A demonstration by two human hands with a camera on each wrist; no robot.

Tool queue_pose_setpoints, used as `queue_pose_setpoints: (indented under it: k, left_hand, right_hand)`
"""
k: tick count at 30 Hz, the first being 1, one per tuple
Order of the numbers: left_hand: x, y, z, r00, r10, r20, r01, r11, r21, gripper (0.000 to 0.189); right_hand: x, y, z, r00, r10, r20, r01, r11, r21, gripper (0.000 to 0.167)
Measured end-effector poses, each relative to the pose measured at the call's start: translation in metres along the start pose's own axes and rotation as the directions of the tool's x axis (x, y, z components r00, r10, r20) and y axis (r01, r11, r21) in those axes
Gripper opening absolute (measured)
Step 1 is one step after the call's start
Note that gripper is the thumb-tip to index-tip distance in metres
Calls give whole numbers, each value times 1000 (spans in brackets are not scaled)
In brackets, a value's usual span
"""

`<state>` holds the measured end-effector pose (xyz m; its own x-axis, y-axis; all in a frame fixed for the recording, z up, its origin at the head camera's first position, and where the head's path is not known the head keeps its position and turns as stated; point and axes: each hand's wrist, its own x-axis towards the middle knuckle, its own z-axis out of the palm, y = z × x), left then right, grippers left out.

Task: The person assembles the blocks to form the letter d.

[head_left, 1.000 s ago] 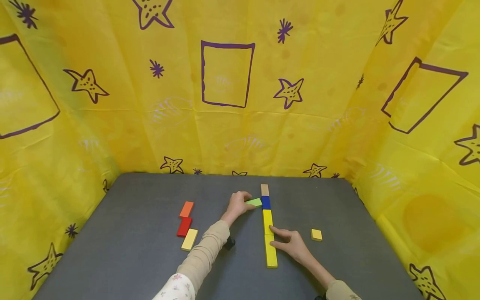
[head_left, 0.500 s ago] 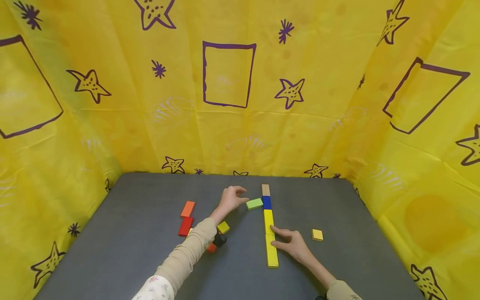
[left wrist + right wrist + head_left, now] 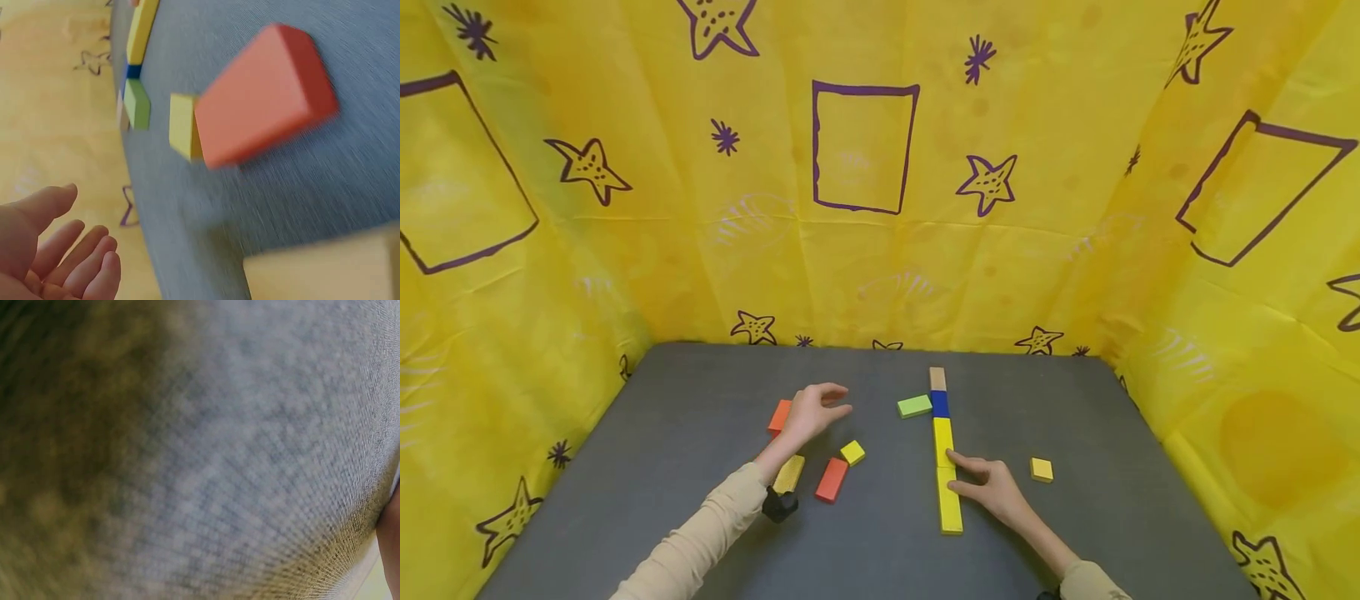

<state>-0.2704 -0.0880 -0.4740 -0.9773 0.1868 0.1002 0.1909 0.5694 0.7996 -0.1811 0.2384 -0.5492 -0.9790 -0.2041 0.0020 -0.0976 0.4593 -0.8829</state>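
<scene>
Right hand (image 3: 996,487): forefinger and thumb stretched apart, gripping nothing; the forefinger touches the upper yellow block (image 3: 943,442), the thumb the lower yellow block (image 3: 949,502); how the other fingers lie is hard to make out.
Left hand (image 3: 812,414): fingers loosely bent and parted from the thumb, holding nothing; cut off at the edge of its own wrist view.
Row beyond the right hand: the two yellow blocks lie end to end, then a blue block (image 3: 940,404), then a tan block (image 3: 937,378).
Green block (image 3: 913,407): right of the left hand, one end at the blue block; whether they touch is unclear.
Orange block (image 3: 779,412): left of the left hand, partly hidden behind it.
Pale yellow block (image 3: 787,473): nearer the body than the left hand, partly covered by the black wrist strap (image 3: 780,505); blurred and cropped in the left wrist view.
Red block (image 3: 831,481) and small yellow block (image 3: 852,452): nearer the body and right of the left hand.
Small golden block (image 3: 1041,470): right of the right hand.
Right wrist view: mostly blurred grey weave, a dark smear, a sliver of skin.
Table (image 3: 1075,408): dark grey, under both hands.
Backdrop (image 3: 865,283): creased yellow cloth beyond the hands and to both sides, with purple starfish and frames.
Sleeves: beige, cut off below.
</scene>
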Motion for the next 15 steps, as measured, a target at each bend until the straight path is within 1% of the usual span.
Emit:
queue_pose_setpoints:
  k: [3,6,8,11,13,15]
  left_hand:
    - [-6,-11,-16,999,-11,-42,12,1000,23,34]
    - [-11,-22,-32,995,-60,-86,63,997,35,35]
    - [-14,-28,-42,989,-101,-112,105,994,29,36]
    - [-19,-36,-55,976,-162,-149,165,986,11,36]
    - [-23,-40,-61,968,-179,-176,185,983,18,36]
    - [-27,-44,-64,964,-182,-195,192,981,35,36]
  right_hand:
    - [0,0,-1,1000,3,2,-3,1000,-3,54]
    - [0,0,-1,1000,-3,1,3,1000,-6,55]
    - [1,0,-2,1000,-7,0,7,1000,-6,55]
    - [1,1,-2,1000,-12,-1,12,1000,-11,54]
    - [1,1,-2,1000,-11,2,11,1000,-8,54]
    - [1,2,-2,1000,-10,2,10,1000,-4,54]
